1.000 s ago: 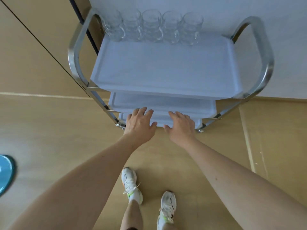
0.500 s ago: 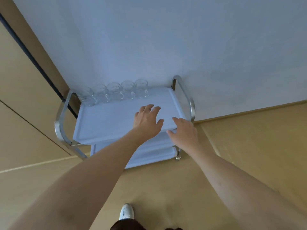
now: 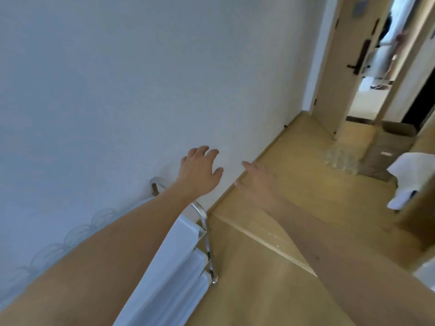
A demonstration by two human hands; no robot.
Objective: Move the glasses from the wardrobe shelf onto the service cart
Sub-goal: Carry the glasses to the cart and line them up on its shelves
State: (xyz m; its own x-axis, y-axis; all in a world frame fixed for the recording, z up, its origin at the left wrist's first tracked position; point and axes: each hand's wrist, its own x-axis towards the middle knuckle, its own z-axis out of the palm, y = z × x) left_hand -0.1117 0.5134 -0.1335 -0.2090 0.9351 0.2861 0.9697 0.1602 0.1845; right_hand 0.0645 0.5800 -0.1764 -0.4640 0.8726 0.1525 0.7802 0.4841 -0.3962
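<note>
Both hands empty, fingers spread: left hand (image 3: 200, 172), right hand (image 3: 256, 182). Glasses (image 3: 77, 231) stand on service cart (image 3: 174, 260) against wall (image 3: 141, 78). More glassware (image 3: 341, 158) on floor beside cardboard box (image 3: 386, 147).

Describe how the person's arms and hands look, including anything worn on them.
Both arms are bare up to the frame edge, with no sleeves showing. The left hand and right hand wear no gloves, rings, watch or bands that can be seen.

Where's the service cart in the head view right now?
The service cart sits at lower centre-left of the head view, against the white wall, partly behind the left forearm. The glasses line its wall-side edge.
</note>
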